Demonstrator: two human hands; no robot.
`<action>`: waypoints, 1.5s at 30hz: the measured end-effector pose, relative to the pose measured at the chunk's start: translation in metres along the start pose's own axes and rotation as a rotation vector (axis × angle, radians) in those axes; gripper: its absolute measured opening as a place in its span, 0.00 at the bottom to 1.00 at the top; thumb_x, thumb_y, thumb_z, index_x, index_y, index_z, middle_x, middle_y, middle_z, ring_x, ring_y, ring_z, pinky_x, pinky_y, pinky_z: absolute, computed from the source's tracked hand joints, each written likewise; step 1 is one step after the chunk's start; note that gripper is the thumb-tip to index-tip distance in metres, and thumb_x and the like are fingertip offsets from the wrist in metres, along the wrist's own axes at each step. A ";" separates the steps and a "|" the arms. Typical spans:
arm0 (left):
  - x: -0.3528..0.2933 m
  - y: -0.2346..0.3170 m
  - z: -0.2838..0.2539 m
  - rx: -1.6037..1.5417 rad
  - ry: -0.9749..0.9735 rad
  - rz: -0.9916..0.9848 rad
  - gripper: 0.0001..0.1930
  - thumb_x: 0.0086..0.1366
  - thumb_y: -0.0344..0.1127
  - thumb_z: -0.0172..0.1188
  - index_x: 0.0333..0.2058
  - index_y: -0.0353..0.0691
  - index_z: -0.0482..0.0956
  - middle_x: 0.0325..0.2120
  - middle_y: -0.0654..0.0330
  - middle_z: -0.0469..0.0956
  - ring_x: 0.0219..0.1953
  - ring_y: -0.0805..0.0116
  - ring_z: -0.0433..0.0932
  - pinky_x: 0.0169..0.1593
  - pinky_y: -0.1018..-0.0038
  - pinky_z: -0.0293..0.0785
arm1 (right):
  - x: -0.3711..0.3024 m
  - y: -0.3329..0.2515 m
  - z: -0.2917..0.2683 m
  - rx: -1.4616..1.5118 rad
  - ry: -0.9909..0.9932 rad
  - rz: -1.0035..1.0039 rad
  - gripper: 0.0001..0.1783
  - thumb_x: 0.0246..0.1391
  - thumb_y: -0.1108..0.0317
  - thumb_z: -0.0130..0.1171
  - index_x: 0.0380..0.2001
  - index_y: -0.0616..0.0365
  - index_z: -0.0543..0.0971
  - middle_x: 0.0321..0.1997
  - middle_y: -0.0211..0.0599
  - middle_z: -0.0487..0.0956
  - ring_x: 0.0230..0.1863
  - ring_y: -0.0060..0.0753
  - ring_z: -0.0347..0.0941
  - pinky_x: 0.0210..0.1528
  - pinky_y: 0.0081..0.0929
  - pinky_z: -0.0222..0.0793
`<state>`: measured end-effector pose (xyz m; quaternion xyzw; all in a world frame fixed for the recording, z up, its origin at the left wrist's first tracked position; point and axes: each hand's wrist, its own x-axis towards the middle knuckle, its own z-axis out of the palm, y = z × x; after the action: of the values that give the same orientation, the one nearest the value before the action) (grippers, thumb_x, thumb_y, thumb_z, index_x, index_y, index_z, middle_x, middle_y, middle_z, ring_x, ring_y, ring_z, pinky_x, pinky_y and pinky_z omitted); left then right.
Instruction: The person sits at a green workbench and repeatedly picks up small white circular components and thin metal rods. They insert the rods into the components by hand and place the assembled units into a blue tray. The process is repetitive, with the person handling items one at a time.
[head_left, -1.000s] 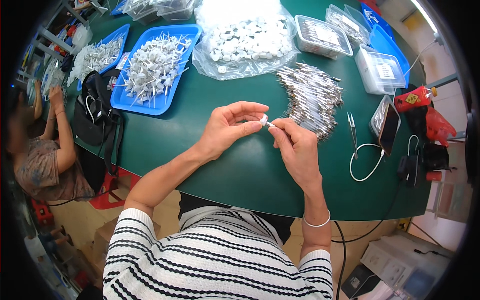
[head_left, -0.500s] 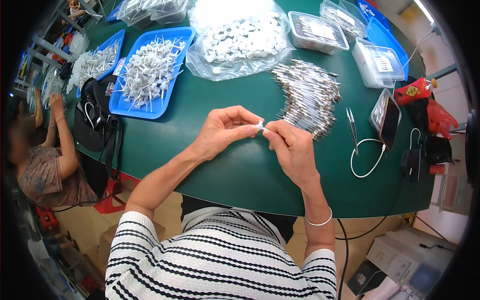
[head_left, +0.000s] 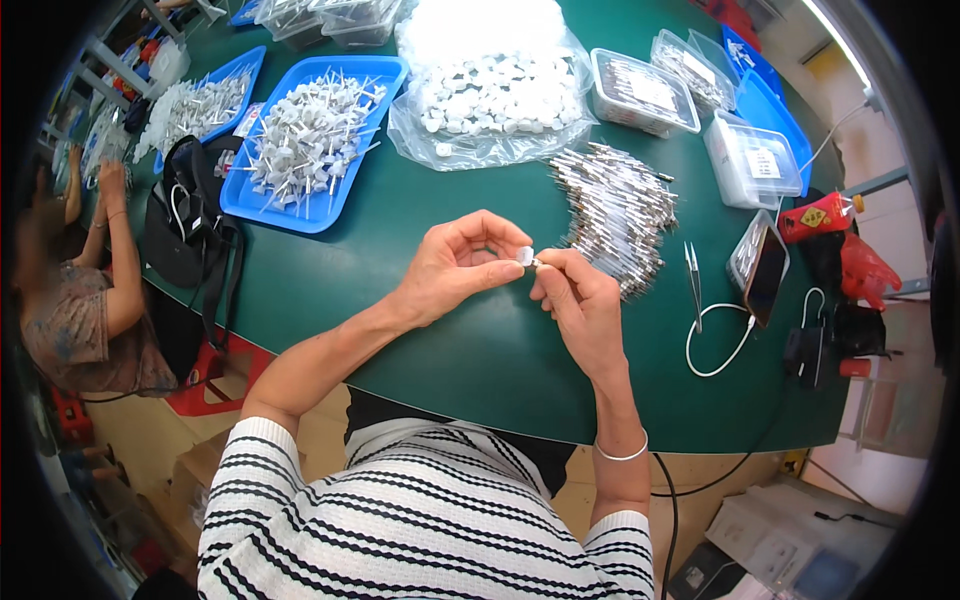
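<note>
A small white cap [head_left: 525, 256] is pinched by the left hand [head_left: 460, 262] over the middle of the green bench [head_left: 450, 370]; a thin piece [head_left: 537, 262] at its right side is gripped by the right hand [head_left: 582, 295]. Just beyond, a pile of metal-tipped rods [head_left: 615, 220] is heaped. A plastic bag [head_left: 410, 130] of caps is spread farther off, a loaded blue tray [head_left: 240, 198] is set far left, and tweezers [head_left: 695, 290] are laid right.

Black-striped white knit top [head_left: 400, 520], slim pale bracelet [head_left: 622, 458]
</note>
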<state>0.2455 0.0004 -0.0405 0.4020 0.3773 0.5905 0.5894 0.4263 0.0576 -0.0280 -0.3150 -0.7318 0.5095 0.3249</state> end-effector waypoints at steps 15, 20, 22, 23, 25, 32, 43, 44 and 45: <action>0.000 0.014 -0.007 0.139 -0.082 0.059 0.14 0.60 0.28 0.61 0.45 0.34 0.75 0.37 0.62 0.74 0.40 0.77 0.73 0.41 0.80 0.73 | -0.001 0.011 0.016 0.330 0.047 0.006 0.06 0.58 0.73 0.57 0.37 0.64 0.77 0.33 0.30 0.76 0.34 0.18 0.72 0.37 0.18 0.69; -0.007 0.005 0.002 0.028 -0.056 -0.015 0.15 0.63 0.34 0.60 0.45 0.36 0.72 0.37 0.64 0.73 0.39 0.78 0.72 0.39 0.80 0.73 | -0.001 0.012 0.017 0.246 0.126 -0.080 0.06 0.54 0.77 0.60 0.37 0.64 0.77 0.34 0.31 0.77 0.37 0.21 0.74 0.43 0.20 0.70; -0.010 0.002 0.007 0.068 -0.011 0.005 0.12 0.64 0.34 0.59 0.43 0.36 0.72 0.36 0.64 0.74 0.37 0.79 0.72 0.38 0.80 0.73 | -0.001 0.013 0.020 0.217 0.140 -0.106 0.06 0.54 0.77 0.60 0.36 0.64 0.77 0.34 0.31 0.77 0.37 0.21 0.74 0.43 0.20 0.70; -0.009 0.003 0.008 0.057 0.004 -0.005 0.11 0.65 0.34 0.58 0.42 0.35 0.72 0.35 0.64 0.74 0.35 0.79 0.72 0.37 0.80 0.73 | -0.001 0.013 0.021 0.209 0.137 -0.114 0.06 0.53 0.78 0.61 0.36 0.64 0.77 0.34 0.32 0.78 0.37 0.21 0.74 0.43 0.20 0.70; -0.009 0.003 0.008 0.035 0.034 -0.023 0.09 0.66 0.33 0.56 0.41 0.35 0.73 0.33 0.64 0.75 0.33 0.79 0.72 0.36 0.80 0.73 | -0.001 0.013 0.022 0.194 0.132 -0.130 0.06 0.52 0.78 0.61 0.35 0.64 0.77 0.34 0.32 0.78 0.36 0.22 0.74 0.43 0.20 0.70; -0.006 0.001 0.003 0.006 0.055 -0.003 0.10 0.69 0.35 0.52 0.39 0.34 0.76 0.31 0.63 0.76 0.30 0.79 0.73 0.33 0.79 0.75 | -0.001 0.014 0.024 0.207 0.138 -0.116 0.06 0.52 0.79 0.61 0.34 0.64 0.77 0.33 0.32 0.78 0.36 0.22 0.74 0.42 0.20 0.70; -0.006 0.004 0.004 0.040 0.089 -0.028 0.10 0.68 0.35 0.53 0.38 0.33 0.76 0.29 0.63 0.76 0.27 0.80 0.73 0.29 0.81 0.75 | -0.003 0.015 0.027 0.117 0.158 -0.184 0.05 0.52 0.78 0.61 0.34 0.64 0.78 0.32 0.32 0.79 0.34 0.21 0.74 0.40 0.19 0.70; -0.006 0.005 0.005 0.039 0.094 -0.021 0.10 0.68 0.35 0.53 0.38 0.34 0.76 0.29 0.63 0.76 0.27 0.80 0.73 0.29 0.81 0.75 | -0.003 0.014 0.027 0.134 0.163 -0.175 0.05 0.52 0.78 0.61 0.34 0.64 0.78 0.32 0.32 0.79 0.34 0.21 0.74 0.40 0.19 0.70; -0.007 0.005 0.007 0.039 0.100 -0.014 0.10 0.68 0.35 0.54 0.38 0.34 0.76 0.29 0.63 0.76 0.27 0.80 0.73 0.29 0.81 0.75 | -0.003 0.013 0.027 0.151 0.169 -0.165 0.05 0.53 0.78 0.61 0.34 0.64 0.78 0.32 0.32 0.79 0.34 0.21 0.74 0.40 0.19 0.70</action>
<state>0.2495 -0.0068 -0.0330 0.3806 0.4203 0.5981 0.5663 0.4081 0.0444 -0.0478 -0.2701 -0.6850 0.5062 0.4490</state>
